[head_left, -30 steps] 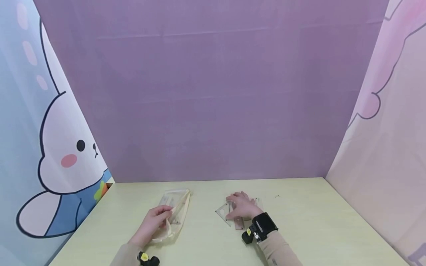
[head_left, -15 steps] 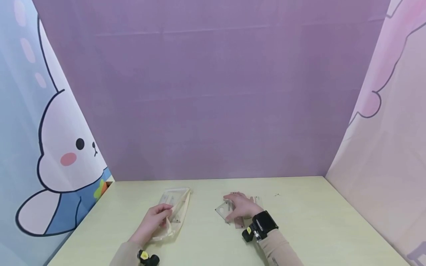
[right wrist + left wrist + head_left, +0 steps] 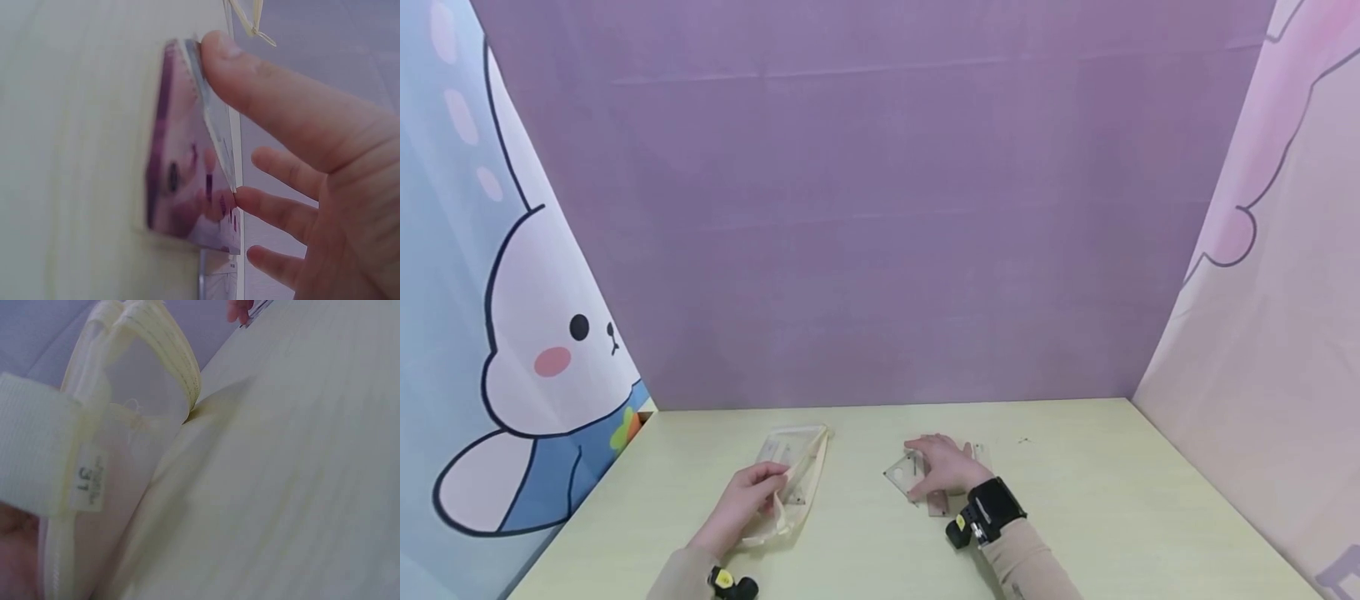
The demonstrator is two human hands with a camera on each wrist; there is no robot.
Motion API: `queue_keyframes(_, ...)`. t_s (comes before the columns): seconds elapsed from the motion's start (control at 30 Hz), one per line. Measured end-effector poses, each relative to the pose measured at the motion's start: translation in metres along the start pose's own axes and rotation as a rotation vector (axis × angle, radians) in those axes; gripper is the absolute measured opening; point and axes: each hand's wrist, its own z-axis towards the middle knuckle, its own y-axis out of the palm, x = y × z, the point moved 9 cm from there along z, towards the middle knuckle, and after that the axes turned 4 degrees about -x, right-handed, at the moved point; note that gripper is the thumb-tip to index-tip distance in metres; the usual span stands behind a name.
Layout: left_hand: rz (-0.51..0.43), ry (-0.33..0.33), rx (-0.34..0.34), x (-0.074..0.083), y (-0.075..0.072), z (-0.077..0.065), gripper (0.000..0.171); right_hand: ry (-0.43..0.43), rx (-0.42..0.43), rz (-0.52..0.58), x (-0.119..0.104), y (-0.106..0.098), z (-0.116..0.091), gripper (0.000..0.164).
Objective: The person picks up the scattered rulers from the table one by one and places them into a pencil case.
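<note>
My left hand (image 3: 752, 493) pinches the cream edge of a see-through mesh pouch (image 3: 814, 467) at the left of the table. Clear, flat pieces (image 3: 795, 497) show through the mesh. In the left wrist view the pouch (image 3: 125, 475) stands partly raised, with a small "31" label. My right hand (image 3: 951, 467) arches over drawing tools, holding a clear set square (image 3: 901, 473) between thumb and fingers at its edges. Beneath it lies a pink translucent ruler (image 3: 181, 206). Another clear, marked piece (image 3: 982, 453) shows beyond the hand, partly hidden by it.
The pale wooden table (image 3: 865, 550) ends at a purple backdrop (image 3: 880, 208). A small dark mark (image 3: 1024, 440) is on the tabletop at the right. Printed curtains (image 3: 550, 292) hang at both sides.
My right fingers have shifted slightly left over the set square, then stayed nearly still. The left hand and the pouch have not visibly moved.
</note>
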Motion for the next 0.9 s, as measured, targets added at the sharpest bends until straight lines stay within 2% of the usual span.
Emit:
queue_keyframes(0.43,-0.006,-0.01,-0.005,-0.002,0.0,0.001,0.024,-0.042,0.014,-0.001,-0.004,0.003,0.004,0.091)
queue_keyframes(0.53,0.001,0.008,-0.016,-0.001,0.001,0.0,0.024,-0.051,0.031,0.01,-0.004,0.002,0.005,0.091)
queue_keyframes(0.73,-0.005,0.005,-0.011,-0.001,0.001,0.0,0.024,-0.057,0.094,0.0,-0.005,-0.003,0.008,0.084)
queue_keyframes(0.9,-0.006,-0.005,-0.008,-0.002,0.001,0.001,0.025,-0.074,0.112,0.053,-0.013,-0.006,0.007,0.077)
